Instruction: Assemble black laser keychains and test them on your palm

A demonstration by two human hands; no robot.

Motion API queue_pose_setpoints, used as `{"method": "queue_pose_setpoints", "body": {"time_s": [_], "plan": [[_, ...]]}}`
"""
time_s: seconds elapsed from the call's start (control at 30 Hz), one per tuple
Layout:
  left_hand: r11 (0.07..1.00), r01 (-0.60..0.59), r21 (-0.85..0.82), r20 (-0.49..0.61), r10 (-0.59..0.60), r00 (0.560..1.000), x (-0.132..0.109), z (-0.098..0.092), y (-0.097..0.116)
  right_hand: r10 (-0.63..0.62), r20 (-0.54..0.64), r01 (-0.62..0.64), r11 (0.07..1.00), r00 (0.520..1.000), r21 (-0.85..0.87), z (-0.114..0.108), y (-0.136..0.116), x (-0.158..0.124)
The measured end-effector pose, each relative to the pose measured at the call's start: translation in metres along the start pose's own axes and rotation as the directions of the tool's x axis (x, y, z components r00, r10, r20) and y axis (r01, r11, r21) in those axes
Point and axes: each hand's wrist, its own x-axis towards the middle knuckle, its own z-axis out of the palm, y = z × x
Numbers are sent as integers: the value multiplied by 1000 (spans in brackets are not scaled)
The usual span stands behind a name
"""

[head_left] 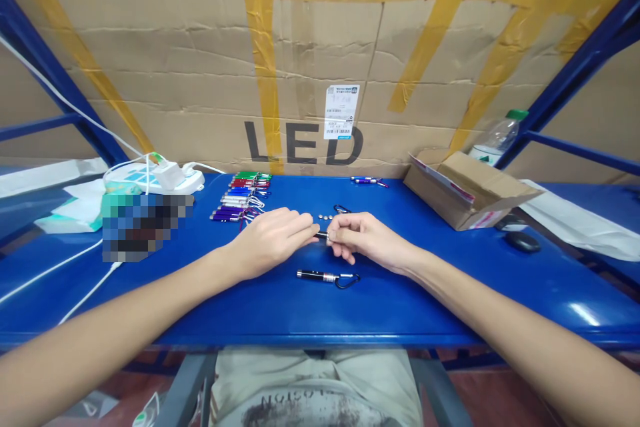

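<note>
My left hand (275, 233) and my right hand (363, 237) meet at the middle of the blue table (300, 307), both pinched on a small keychain flashlight (323, 235) held between their fingertips. Most of that flashlight is hidden by my fingers. A black keychain flashlight (325, 276) with a carabiner clip lies flat on the table just in front of my hands. Several small button batteries (327, 216) lie in a short row right behind my hands, beside a loose clip (341, 209).
Rows of coloured keychain flashlights (243, 197) lie at the back left. A purple one (369, 181) lies at the back centre. An open cardboard box (465, 190), a plastic bottle (497, 137) and a mouse (523, 241) are on the right. A power strip (150, 179) with cables sits at the left.
</note>
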Motion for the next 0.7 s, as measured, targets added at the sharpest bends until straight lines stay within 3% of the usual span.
{"method": "queue_pose_setpoints", "body": {"time_s": [0.13, 0.23, 0.47, 0.7], "plan": [[999, -38, 33, -25, 38, 999, 2, -2, 0, 166, 72, -179, 956, 983, 232, -5, -3, 1], [999, 42, -21, -15, -43, 999, -1, 1, 1, 166, 70, -178, 952, 984, 250, -7, -2, 1], [947, 236, -218, 122, -213, 969, -6, 8, 0, -40, -124, 39, 999, 991, -13, -1, 6, 5], [807, 443, -390, 250, -370, 895, -8, 12, -1, -259, -134, 202, 920, 957, -334, 1, 9, 4]]}}
